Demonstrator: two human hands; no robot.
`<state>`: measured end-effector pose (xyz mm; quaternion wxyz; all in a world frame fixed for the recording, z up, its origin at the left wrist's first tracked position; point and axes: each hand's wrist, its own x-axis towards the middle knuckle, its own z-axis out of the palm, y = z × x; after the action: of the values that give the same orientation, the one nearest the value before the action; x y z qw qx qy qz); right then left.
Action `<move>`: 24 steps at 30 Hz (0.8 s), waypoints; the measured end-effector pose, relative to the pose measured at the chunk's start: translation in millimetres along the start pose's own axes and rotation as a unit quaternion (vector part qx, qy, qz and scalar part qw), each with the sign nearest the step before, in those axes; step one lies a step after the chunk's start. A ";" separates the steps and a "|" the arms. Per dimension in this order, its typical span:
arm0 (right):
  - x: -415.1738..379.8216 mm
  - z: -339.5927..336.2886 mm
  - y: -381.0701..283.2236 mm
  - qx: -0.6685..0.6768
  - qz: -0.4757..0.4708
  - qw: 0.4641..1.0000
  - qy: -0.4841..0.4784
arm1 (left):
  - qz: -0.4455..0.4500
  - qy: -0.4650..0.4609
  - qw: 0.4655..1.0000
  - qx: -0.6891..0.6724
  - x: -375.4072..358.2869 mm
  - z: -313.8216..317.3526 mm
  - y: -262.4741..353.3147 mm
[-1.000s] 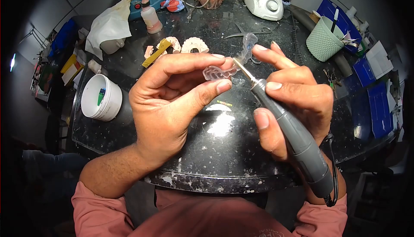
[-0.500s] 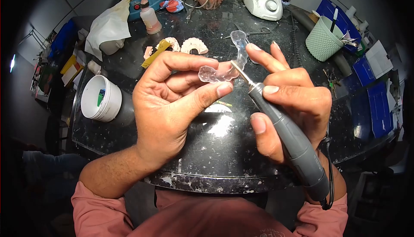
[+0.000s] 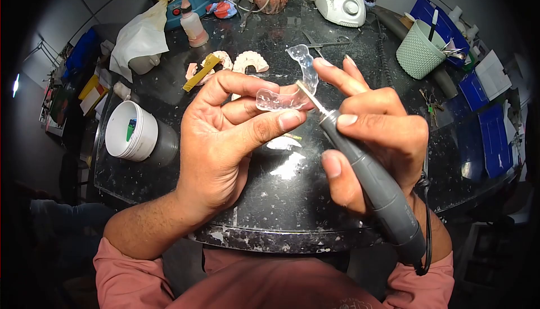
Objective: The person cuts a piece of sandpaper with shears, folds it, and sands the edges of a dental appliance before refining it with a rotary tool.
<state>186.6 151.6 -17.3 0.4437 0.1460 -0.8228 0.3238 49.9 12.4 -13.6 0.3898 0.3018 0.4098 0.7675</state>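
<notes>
Near the middle of the view, above the dark table (image 3: 270, 196), a clear mouth tray (image 3: 278, 101) is held raised. From its bend, one arm is pointed toward 9 o'clock and the other toward 11 to 12 o'clock; the curve is opened toward 10 o'clock, and its long axis, tip to tip, is slanted from about 7 to 1 o'clock. The tray is pinched at the near arm and bend by the left hand (image 3: 216, 140), its fingers nearly closed, with the thumb on the near side. A grey rotary tool (image 3: 377, 177) is gripped by the right hand (image 3: 382, 123), fingers curled around it; its axis is run from 5 to 11 o'clock, and its tip is laid over the bend, where part of the tray is covered. Whether the tip is touching cannot be told.

Just beyond, scissors (image 3: 330, 43) are laid at 1 o'clock, partly hidden by the tray. At 10 o'clock plaster teeth (image 3: 252, 60) are seen, with a yellow strip (image 3: 201, 73) propped beside them, and part of this group is blocked by the left hand. Farther out, a bottle (image 3: 194, 29) is stood at 10 o'clock, a white tub (image 3: 132, 132) between 8 and 9, a white machine (image 3: 339, 4) at 1, and a green basket (image 3: 417, 53) between 2 and 3.
</notes>
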 end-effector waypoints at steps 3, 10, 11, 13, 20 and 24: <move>1.3 -2.1 -2.1 -0.005 0.006 1.000 0.001 | 0.006 -0.010 1.000 0.016 -0.3 -1.0 -0.9; 4.5 -2.1 -6.3 -0.040 -0.006 0.999 -0.027 | 0.034 -0.021 0.999 0.027 0.3 -0.6 -3.5; 4.8 -3.1 -6.9 -0.041 -0.007 0.999 -0.026 | 0.045 -0.026 0.998 0.037 0.4 -1.4 -4.3; 4.7 -4.9 -10.1 -0.040 0.018 0.999 -0.032 | 0.055 -0.028 0.997 0.047 -1.0 -1.7 -5.1; 4.3 -6.8 -7.7 -0.040 -0.001 0.997 -0.061 | 0.067 -0.017 0.997 0.044 -0.6 1.2 -5.1; 0.3 -9.3 4.5 -0.024 0.011 0.998 0.050 | 0.050 -0.016 0.998 0.041 0.9 3.0 -0.2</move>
<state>189.9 161.0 -15.2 0.4838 0.1103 -0.8087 0.3158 51.9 14.4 -12.2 0.3449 0.3499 0.4191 0.7635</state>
